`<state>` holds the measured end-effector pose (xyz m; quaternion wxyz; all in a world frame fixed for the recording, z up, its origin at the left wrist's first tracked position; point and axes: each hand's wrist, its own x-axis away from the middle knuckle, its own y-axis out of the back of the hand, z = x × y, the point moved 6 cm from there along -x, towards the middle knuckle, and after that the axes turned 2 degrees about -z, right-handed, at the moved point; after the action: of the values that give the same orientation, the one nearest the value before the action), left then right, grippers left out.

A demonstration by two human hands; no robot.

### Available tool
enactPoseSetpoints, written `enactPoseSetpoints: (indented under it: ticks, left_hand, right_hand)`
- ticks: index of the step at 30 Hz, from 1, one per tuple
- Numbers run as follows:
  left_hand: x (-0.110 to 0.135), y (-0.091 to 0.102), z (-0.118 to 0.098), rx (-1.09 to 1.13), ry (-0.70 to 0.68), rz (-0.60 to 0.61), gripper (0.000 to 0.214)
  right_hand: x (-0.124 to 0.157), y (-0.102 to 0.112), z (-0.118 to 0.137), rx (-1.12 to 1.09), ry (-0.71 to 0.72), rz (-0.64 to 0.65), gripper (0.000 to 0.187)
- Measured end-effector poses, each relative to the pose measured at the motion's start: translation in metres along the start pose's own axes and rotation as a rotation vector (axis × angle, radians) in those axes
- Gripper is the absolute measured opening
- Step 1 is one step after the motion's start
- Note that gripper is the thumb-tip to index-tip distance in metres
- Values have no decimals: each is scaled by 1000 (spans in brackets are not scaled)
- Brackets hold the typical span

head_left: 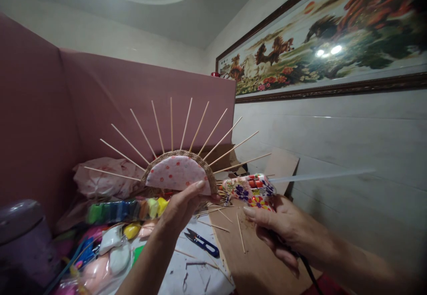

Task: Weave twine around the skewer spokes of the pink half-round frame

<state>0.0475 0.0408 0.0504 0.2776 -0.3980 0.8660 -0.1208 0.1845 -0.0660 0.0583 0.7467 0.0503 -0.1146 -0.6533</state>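
My left hand (188, 201) grips a half-round craft piece (176, 172) by its lower right part, thumb on the front. White cloth with reddish dots covers it, a braided cord edges its curve, and several thin wooden sticks (171, 126) fan out from that edge. My right hand (280, 224) is closed around a hot glue gun (250, 190) with a flower-patterned body. A long translucent glue stick (320, 176) juts from its back, and a black cable hangs below. The gun's nozzle end is close to the braid's right side; whether it touches is hidden.
Navy thread snips (202, 243), loose sticks (240, 232) and scraps lie on white paper and a brown board (253, 264). Bagged coloured clay (120, 246) covers the left side. A lilac container (26, 246) stands far left. Behind are a pink panel (150, 81) and cardboard.
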Motion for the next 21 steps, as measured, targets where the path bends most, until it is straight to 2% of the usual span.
enactPoseSetpoints:
  ticks: [11, 17, 21]
  left_hand:
    - [0, -1, 2, 22, 14, 12, 21]
    - [-1, 1, 2, 53, 5, -15, 17]
    - [-1, 2, 2, 24, 3, -27, 19]
  right_hand:
    - [2, -6, 7, -26, 21, -58, 38]
    - [6, -6, 10, -30, 91, -50, 45]
    - [8, -4, 11, -48, 122, -92, 44]
